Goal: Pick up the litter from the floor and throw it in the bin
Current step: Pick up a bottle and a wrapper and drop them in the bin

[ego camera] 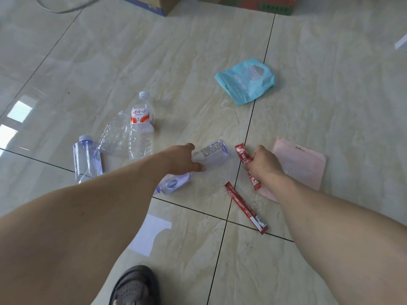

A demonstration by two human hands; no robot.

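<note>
Both your arms reach forward and down over the tiled floor (319, 84). Your left hand (184, 160) curls round a clear bottle (211, 156) lying on its side — thumb on top, fingers beneath. Your right hand (265, 165) pinches a red sachet (243, 155) above a pink packet (304, 168). A second red sachet (245, 208) lies just beside — flat on the tiles. More bottles (141, 128) lie to the left, a blue bag (245, 81) farther off.
</note>
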